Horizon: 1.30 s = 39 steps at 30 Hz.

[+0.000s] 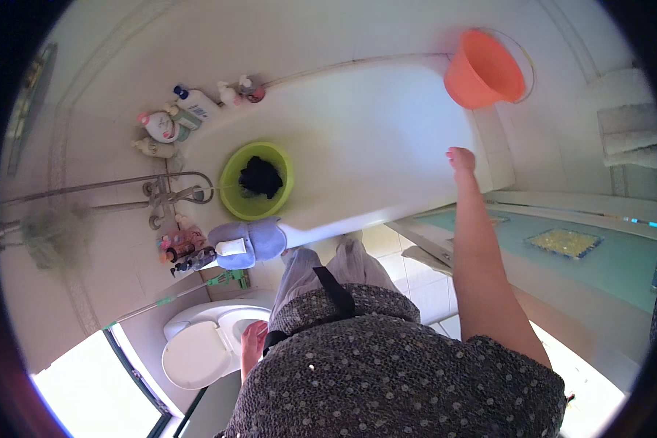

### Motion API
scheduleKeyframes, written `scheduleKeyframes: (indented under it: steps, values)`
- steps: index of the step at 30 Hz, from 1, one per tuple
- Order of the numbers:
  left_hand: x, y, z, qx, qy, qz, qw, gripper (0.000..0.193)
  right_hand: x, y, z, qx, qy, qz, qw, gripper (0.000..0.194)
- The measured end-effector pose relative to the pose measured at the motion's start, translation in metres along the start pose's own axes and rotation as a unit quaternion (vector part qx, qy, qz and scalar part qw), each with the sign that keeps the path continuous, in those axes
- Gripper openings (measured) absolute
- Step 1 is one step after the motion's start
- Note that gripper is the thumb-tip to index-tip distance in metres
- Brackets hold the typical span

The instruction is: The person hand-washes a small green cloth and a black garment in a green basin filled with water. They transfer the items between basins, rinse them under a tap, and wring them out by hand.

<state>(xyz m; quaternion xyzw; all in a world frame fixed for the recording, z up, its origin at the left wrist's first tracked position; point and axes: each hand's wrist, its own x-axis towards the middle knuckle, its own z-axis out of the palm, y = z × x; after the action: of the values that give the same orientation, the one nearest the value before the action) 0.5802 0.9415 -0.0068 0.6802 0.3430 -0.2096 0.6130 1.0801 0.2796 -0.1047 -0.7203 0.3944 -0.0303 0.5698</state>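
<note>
My right arm stretches out over the near side of the white bathtub (361, 142). My right hand (462, 160) is above the tub's right end, below and apart from an orange bucket (484, 71). Its fingers look bunched, and nothing shows in them. My left hand (253, 336) hangs low beside my body, near the toilet (197, 356), partly hidden by my clothing. In the tub's left end sits a lime-green basin (231, 202) holding dark wet-looking cloth (260, 178). A thin stream of water runs into it from the wall-mounted tap (167, 197).
Several pump bottles (164, 127) line the tub's far left corner. On the near rim lie a grey-blue pad (265, 241) with a white item (231, 247) on it, and more bottles (197, 258). A green-headed mop (227, 278) leans there. A glazed door panel (607, 257) stands at right.
</note>
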Motion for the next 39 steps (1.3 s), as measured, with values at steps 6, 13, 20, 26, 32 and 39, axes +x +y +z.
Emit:
scheduleKeyframes:
  steps: [6, 13, 20, 26, 32, 39]
  values:
    - [0.008, -0.032, -0.018, -0.017, -0.010, -0.095, 0.995, 0.033, -0.039, 0.045, -0.010, -0.050, -0.060, 0.101, 0.992, 0.015]
    - [0.068, -0.030, -0.063, -0.144, 0.049, -0.156, 0.976, 0.031, -0.051, 0.041, -0.058, -0.084, -0.101, 0.018, 0.991, 0.019]
    - [0.088, 0.029, -0.063, -0.184, 0.116, -0.149, 0.965, 0.033, -0.046, 0.079, -0.118, 0.010, -0.106, 0.171, 0.980, 0.014]
    - [0.074, 0.019, -0.018, -0.225, 0.121, -0.130, 0.958, 0.031, 0.014, 0.088, -0.132, 0.040, -0.095, 0.241, 0.965, 0.012]
    - [0.030, 0.019, 0.073, -0.070, 0.121, -0.053, 0.989, 0.026, 0.093, 0.029, -0.106, 0.125, -0.205, 0.168, 0.956, 0.022]
    - [-0.035, 0.116, 0.189, 0.278, 0.036, 0.192, 0.941, 0.026, 0.195, -0.069, -0.056, 0.204, -0.101, 0.158, 0.961, 0.038]
